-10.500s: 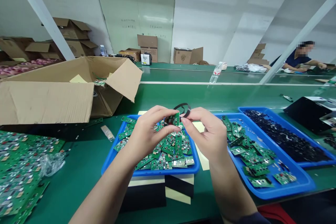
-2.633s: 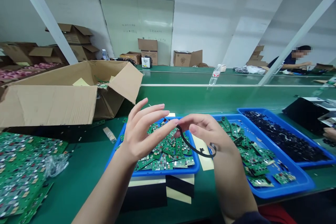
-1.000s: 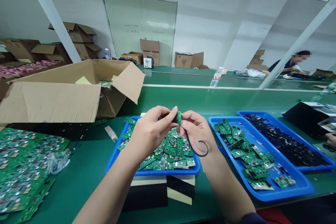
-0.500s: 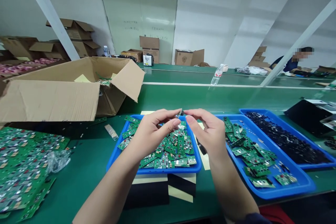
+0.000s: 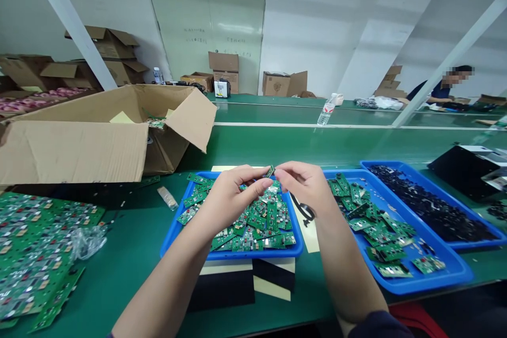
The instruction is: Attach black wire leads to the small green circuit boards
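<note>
Between the thumb and fingers of my left hand (image 5: 233,195) is a small green circuit board (image 5: 270,171), tilted above the middle tray. My right hand (image 5: 304,185) is at the board's right end, its thumb and forefinger pinched together; any small part in them is hidden. Below both hands, a blue tray (image 5: 163,245) holds a heap of small green circuit boards (image 5: 253,224). To the right of my right hand, a second blue tray (image 5: 443,243) carries more boards (image 5: 380,232). Small black parts (image 5: 307,212) lie on pale paper beside my right wrist.
A third blue tray (image 5: 489,243) is full of small black parts (image 5: 428,203). At left lie large green board panels (image 5: 31,248) and a crumpled clear bag (image 5: 87,242). Behind them stands an open cardboard box (image 5: 75,148). A bottle (image 5: 326,111) and another person (image 5: 435,90) are farther back.
The board has turned so that its green face shows more. My right hand has shifted slightly left and rotated, uncovering the black parts beside its wrist. My left hand stays nearly still.
</note>
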The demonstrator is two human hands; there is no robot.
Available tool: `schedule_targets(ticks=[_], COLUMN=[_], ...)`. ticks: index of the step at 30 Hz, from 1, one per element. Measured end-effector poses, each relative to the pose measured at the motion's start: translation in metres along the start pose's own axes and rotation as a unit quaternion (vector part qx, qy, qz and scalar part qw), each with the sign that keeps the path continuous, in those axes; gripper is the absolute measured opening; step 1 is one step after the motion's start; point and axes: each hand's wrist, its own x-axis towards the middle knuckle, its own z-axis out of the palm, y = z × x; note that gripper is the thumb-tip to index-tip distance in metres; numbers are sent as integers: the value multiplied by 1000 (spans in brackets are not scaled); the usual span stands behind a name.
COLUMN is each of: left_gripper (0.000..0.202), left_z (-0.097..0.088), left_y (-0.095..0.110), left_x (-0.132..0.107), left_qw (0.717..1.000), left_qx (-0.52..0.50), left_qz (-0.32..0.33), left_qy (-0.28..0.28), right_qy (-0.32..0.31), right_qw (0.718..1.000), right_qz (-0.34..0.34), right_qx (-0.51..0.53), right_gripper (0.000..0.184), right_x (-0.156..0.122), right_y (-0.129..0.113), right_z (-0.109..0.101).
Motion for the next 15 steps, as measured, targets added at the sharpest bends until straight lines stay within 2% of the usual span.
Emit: schedule_targets(ticks=[4, 10, 13, 15], left_gripper=[31, 33, 36, 36], left_z=[3, 21, 24, 18], left_y=[2, -1, -3, -1], left_x=[2, 1, 5, 5], left_qw=[998, 999, 999, 998], left_qx=[-34, 35, 47, 56], left_qz=[-44, -16, -13, -3], left_qy=[0, 32, 9, 13], right_qy=[11, 45, 32, 10], right_qw=[999, 996, 997, 998], right_qz=[26, 13, 29, 46], right_qx=[21, -76, -61, -31], right_gripper=[24, 20, 20, 24], right_x=[4, -2, 2, 7], right_y=[4, 4, 10, 16], right_z=[1, 12, 13, 7])
